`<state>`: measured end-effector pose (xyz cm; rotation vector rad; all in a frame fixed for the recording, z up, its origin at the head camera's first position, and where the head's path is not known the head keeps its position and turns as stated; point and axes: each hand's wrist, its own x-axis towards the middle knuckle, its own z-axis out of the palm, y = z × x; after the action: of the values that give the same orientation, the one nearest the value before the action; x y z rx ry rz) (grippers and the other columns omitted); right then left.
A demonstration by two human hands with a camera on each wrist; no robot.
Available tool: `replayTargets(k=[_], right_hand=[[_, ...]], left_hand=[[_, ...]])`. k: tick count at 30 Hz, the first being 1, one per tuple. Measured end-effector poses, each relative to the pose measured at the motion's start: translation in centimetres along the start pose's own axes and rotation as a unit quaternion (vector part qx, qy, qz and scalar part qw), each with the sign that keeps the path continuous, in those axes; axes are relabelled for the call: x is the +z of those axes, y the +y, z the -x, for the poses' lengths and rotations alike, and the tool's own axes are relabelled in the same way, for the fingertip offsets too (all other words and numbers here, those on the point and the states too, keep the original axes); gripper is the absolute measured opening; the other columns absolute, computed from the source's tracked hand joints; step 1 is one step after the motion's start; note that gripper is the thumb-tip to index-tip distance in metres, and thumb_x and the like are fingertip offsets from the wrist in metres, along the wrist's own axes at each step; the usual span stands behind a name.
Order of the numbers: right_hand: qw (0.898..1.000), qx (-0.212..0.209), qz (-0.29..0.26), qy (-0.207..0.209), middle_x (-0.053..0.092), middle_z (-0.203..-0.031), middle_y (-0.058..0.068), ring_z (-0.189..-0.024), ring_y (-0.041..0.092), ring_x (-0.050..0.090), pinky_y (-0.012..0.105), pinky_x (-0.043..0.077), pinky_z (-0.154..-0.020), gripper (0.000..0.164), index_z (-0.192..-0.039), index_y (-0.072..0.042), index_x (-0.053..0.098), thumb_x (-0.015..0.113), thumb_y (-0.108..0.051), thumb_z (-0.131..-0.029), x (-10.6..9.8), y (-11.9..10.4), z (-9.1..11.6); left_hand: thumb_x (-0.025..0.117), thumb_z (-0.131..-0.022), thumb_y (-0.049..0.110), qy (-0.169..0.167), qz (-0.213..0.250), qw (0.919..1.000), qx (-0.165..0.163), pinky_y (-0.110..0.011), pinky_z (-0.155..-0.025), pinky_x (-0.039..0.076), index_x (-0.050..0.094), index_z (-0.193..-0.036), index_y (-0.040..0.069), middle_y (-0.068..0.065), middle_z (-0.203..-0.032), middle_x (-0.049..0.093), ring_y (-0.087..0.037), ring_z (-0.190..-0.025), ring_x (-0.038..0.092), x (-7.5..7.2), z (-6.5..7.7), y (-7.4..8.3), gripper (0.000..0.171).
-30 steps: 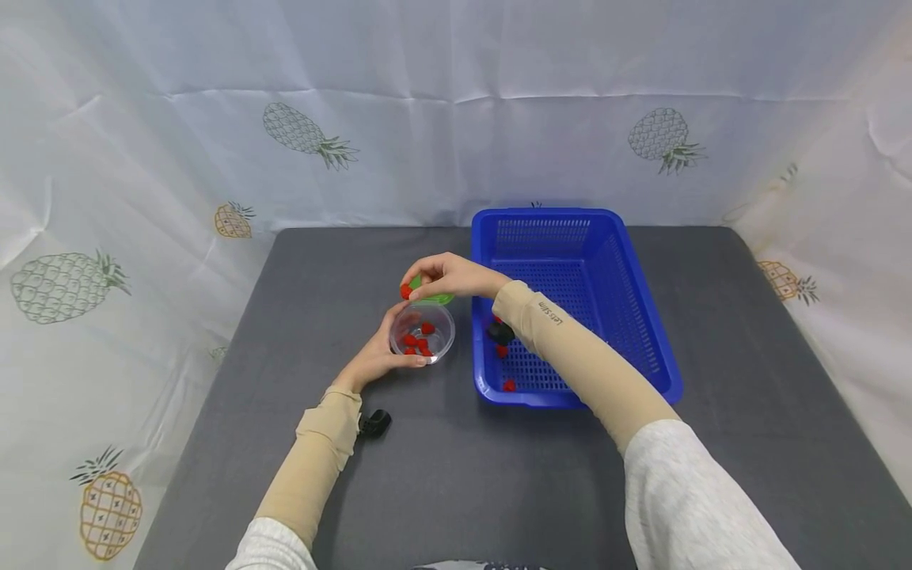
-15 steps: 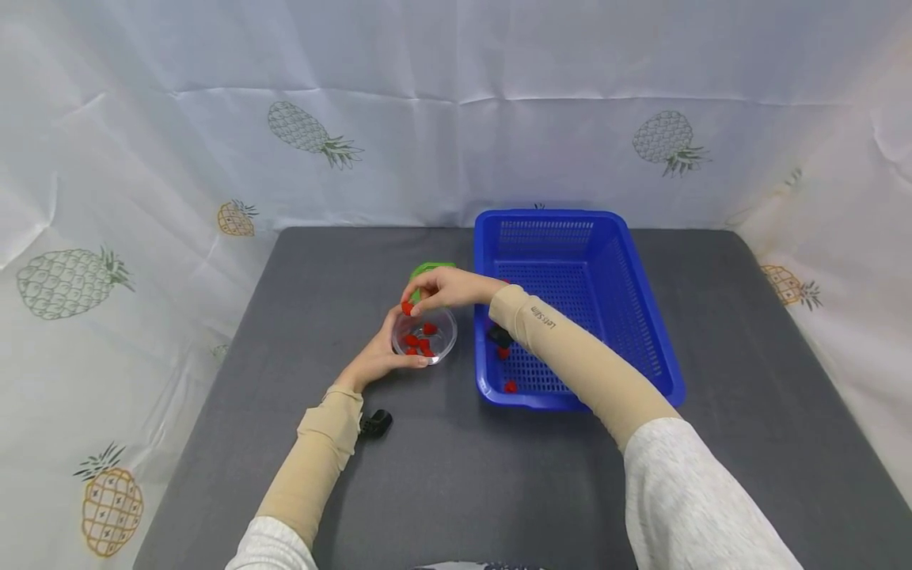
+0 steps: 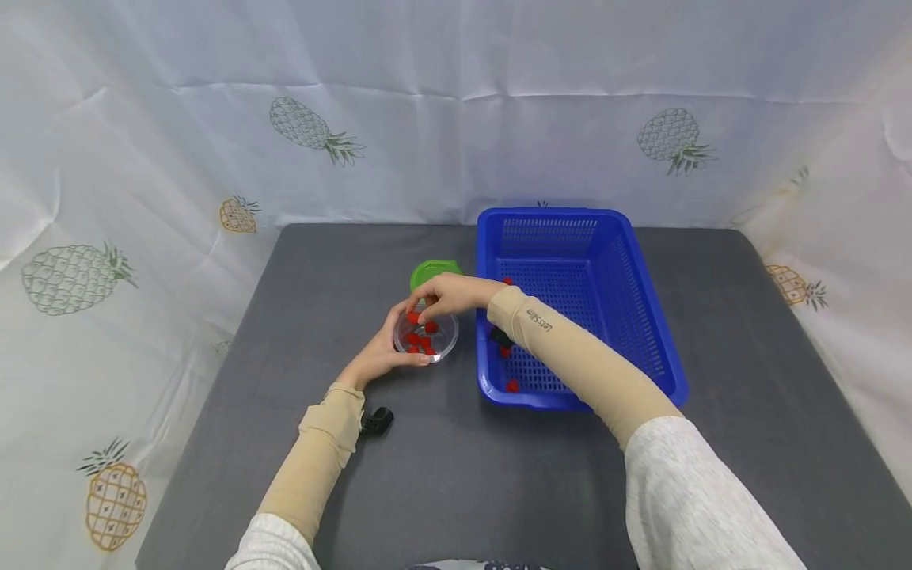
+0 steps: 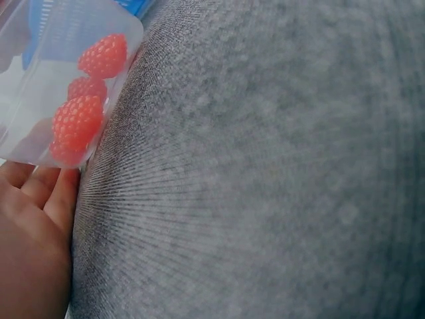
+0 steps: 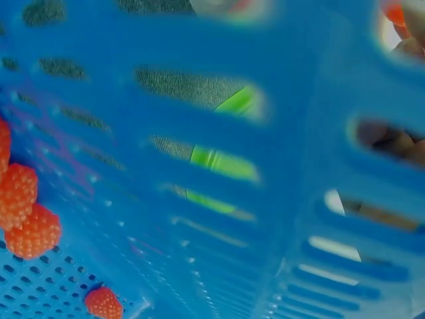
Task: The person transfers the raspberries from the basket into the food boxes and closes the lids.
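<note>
Left hand (image 3: 374, 358) of mine curves round the clear tub (image 3: 443, 346), thumb on the near side and fingers on the far side, holding it on the grey table (image 3: 456, 483) — light pressure should do, since thin walls would probably bend under a hard squeeze. Several raspberries (image 4: 78, 123) lie inside it. Over the tub's far side, my right hand (image 3: 450, 293) pinches one raspberry (image 3: 413, 317) between thumb and finger; a soft grip seems right, and getting it well below the rim before letting go ought to stop it bouncing out. Just behind the tub lies the green lid (image 3: 433, 267), partly hidden by that hand. On the right stands the blue basket (image 3: 627, 305), with other raspberries (image 5: 32, 232) along its left side — my forearm crosses above it, so a raised wrist would likely avoid bumping the edge.
</note>
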<state>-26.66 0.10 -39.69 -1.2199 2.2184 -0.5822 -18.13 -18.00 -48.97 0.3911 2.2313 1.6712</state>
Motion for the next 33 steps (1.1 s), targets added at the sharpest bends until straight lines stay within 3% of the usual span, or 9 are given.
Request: replayTargets(k=[6, 14, 22, 33], right_hand=[[1.0, 0.014, 0.02, -0.012, 0.063, -0.083, 0.012, -0.064, 0.01, 0.049, 0.019, 0.042, -0.06, 0.03, -0.111, -0.019, 0.059, 0.061, -0.028, -0.082, -0.1, -0.1, -0.1], [0.998, 0.021, 0.05, -0.02, 0.062, -0.081, 0.008, -0.065, 0.01, 0.048, 0.019, 0.041, -0.059, 0.029, -0.11, -0.019, 0.06, 0.06, -0.028, -0.083, 0.1, -0.3, 0.0], [0.998, 0.022, 0.059, -0.016, 0.059, -0.077, 0.004, -0.065, 0.01, 0.048, 0.02, 0.041, -0.06, 0.03, -0.113, -0.02, 0.058, 0.058, -0.027, -0.084, 0.3, -0.3, 0.0], [1.0, -0.004, 0.002, 0.014, 0.053, -0.067, 0.0, -0.059, 0.011, 0.047, 0.021, 0.041, -0.056, 0.029, -0.11, -0.02, 0.06, 0.06, -0.028, -0.082, 0.2, -0.1, 0.3]], left_hand=[[0.076, -0.065, 0.027, 0.003, 0.001, 1.0, 0.008, -0.046, -0.106, 0.024, 0.014, -0.133, 0.04, 0.002, -0.142, 0.023, -0.017, -0.13, 0.03, 0.0, -0.1, 0.0, 0.093], [0.076, -0.065, 0.029, 0.011, -0.012, 0.9999, 0.001, -0.047, -0.106, 0.023, 0.014, -0.132, 0.043, 0.008, -0.139, 0.024, -0.016, -0.127, 0.031, 0.1, 0.0, 0.1, 0.093], [0.077, -0.064, 0.028, 0.015, -0.01, 0.9998, 0.005, -0.047, -0.106, 0.021, 0.015, -0.133, 0.041, 0.002, -0.141, 0.023, -0.016, -0.128, 0.031, 0.2, 0.1, 0.1, 0.093], [0.076, -0.066, 0.018, 0.007, 0.007, 0.9999, 0.007, -0.048, -0.107, 0.02, 0.015, -0.136, 0.029, -0.004, -0.14, 0.027, -0.022, -0.13, 0.029, 0.4, 0.9, 2.4, 0.093]])
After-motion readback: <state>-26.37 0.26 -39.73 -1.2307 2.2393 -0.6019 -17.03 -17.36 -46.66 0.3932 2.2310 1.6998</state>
